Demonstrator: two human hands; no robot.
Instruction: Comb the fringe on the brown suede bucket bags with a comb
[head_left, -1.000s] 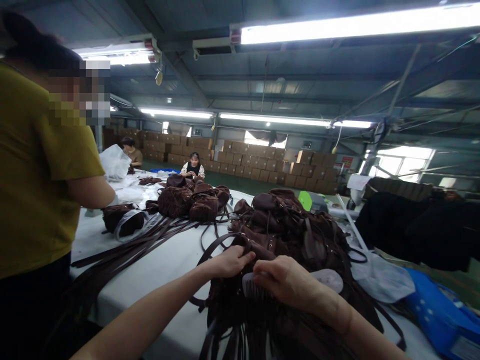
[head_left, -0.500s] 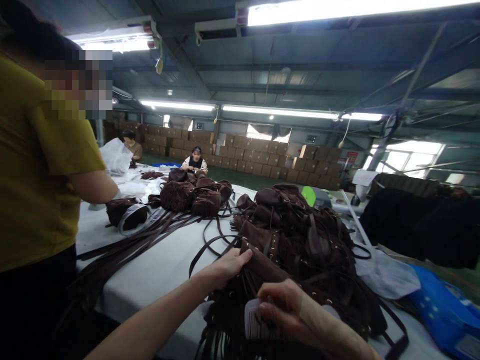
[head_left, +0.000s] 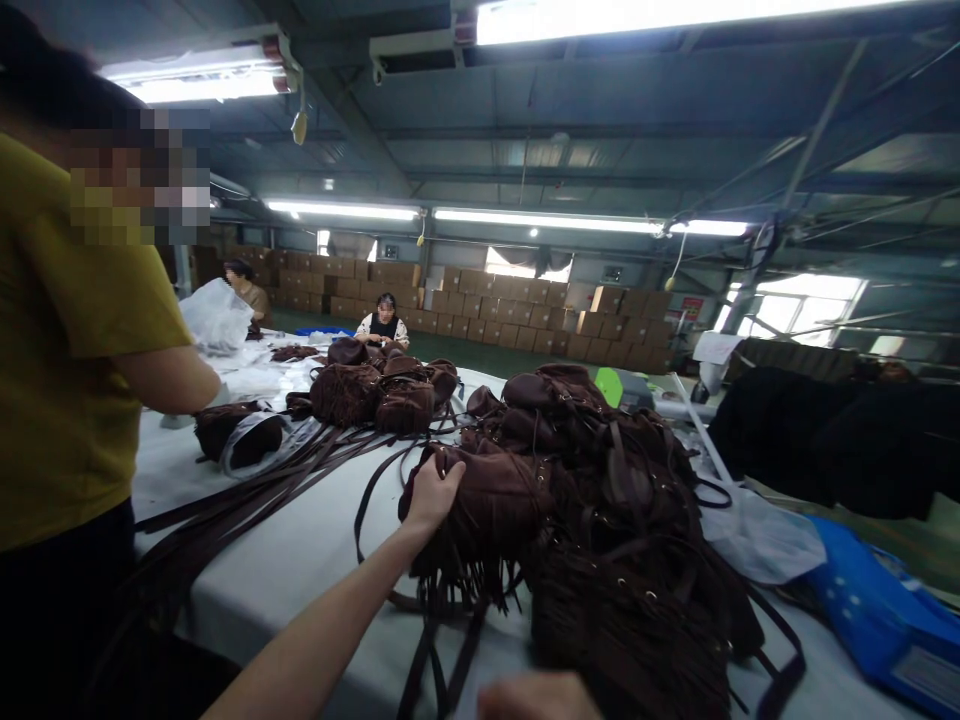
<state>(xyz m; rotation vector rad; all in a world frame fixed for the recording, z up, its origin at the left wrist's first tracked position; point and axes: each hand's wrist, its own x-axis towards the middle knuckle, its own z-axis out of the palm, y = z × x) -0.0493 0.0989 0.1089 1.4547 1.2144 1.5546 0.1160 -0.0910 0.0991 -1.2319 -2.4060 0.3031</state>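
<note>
My left hand (head_left: pixel 433 492) grips the top edge of a brown suede fringed bag (head_left: pixel 495 500) and holds it up off the white table (head_left: pixel 300 560); its fringe hangs down. My right hand (head_left: pixel 536 698) shows only as a blurred knuckle patch at the bottom edge; its fingers are hidden. A big heap of the same brown fringed bags (head_left: pixel 622 500) with straps lies just right of the lifted bag.
A person in a yellow shirt (head_left: pixel 67 330) stands close at the left, working on a bag (head_left: pixel 232 432). Long brown straps (head_left: pixel 240 490) trail across the table. Another bag pile (head_left: pixel 375 385), a blue bag (head_left: pixel 877 620) at right, seated workers and cardboard boxes lie beyond.
My left hand has closed on a fringed bag and raised it from the heap. My right hand, which held a pale comb on the fringe, dropped to the bottom edge; the comb is out of view.
</note>
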